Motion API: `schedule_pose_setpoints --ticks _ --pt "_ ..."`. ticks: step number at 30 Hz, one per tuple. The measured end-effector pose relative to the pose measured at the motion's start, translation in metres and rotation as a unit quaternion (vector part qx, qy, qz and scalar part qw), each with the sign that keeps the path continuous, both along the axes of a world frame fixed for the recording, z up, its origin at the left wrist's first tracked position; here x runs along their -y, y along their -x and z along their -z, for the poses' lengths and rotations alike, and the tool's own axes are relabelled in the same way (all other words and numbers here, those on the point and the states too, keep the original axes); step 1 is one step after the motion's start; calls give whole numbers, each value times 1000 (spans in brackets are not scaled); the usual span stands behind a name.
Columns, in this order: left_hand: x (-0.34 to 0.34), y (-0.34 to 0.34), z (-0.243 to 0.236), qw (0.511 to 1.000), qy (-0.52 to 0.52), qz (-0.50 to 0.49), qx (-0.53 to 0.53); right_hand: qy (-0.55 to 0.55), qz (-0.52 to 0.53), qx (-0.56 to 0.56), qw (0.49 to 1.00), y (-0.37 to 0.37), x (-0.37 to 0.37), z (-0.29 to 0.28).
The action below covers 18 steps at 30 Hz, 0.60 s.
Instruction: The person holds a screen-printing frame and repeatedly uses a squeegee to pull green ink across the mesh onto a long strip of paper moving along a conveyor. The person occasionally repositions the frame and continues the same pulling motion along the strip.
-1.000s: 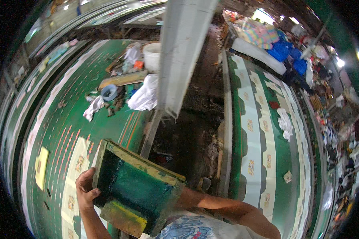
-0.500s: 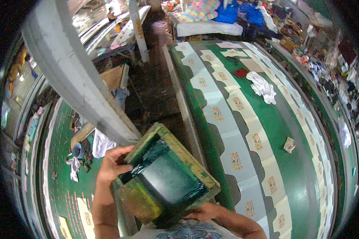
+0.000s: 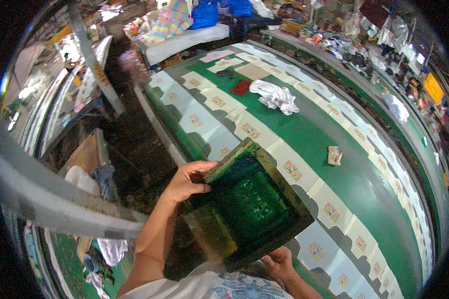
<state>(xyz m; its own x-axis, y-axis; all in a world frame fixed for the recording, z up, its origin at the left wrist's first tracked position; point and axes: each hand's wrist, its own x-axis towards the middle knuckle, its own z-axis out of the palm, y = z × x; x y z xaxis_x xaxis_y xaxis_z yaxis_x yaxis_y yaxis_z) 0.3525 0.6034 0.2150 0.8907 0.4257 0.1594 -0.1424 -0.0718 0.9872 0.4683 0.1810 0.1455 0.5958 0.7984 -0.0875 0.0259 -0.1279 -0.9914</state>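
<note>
A wooden screen-printing frame (image 3: pixel 252 199) with a dark green mesh and a yellow-stained patch hangs tilted in front of my body. My left hand (image 3: pixel 188 182) grips its upper left side, thumb over the rim. My right hand (image 3: pixel 278 261) is curled just below the lower right edge; whether its fingertips hold the frame or another thing is hidden. Beyond the frame, pale fabric pieces (image 3: pixel 314 189) with small colourful prints lie in rows along a long green printing table (image 3: pixel 364 199).
A white cloth (image 3: pixel 274 97), red pad (image 3: pixel 241 87) and crumpled scrap (image 3: pixel 334 155) lie on the table. A grey post (image 3: pixel 45 189) and dark aisle (image 3: pixel 124 139) are at left. Piled bedding (image 3: pixel 164 25) stands beyond; cluttered items (image 3: pixel 354 55) line the right. A distant person (image 3: pixel 67 62) is upper left.
My view has swung right, bringing the printed-piece table to the middle and shifting the post leftward and down. The held frame has moved rightward and turned over the right table's near edge.
</note>
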Motion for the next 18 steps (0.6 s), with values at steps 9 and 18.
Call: schedule_pose_setpoints --ticks 9,18 --pt "-22 -77 18 996 80 -19 29 -122 328 -142 926 -1 -78 -32" --pt "21 -95 35 992 124 8 16 -277 457 -222 816 19 -90 -23"
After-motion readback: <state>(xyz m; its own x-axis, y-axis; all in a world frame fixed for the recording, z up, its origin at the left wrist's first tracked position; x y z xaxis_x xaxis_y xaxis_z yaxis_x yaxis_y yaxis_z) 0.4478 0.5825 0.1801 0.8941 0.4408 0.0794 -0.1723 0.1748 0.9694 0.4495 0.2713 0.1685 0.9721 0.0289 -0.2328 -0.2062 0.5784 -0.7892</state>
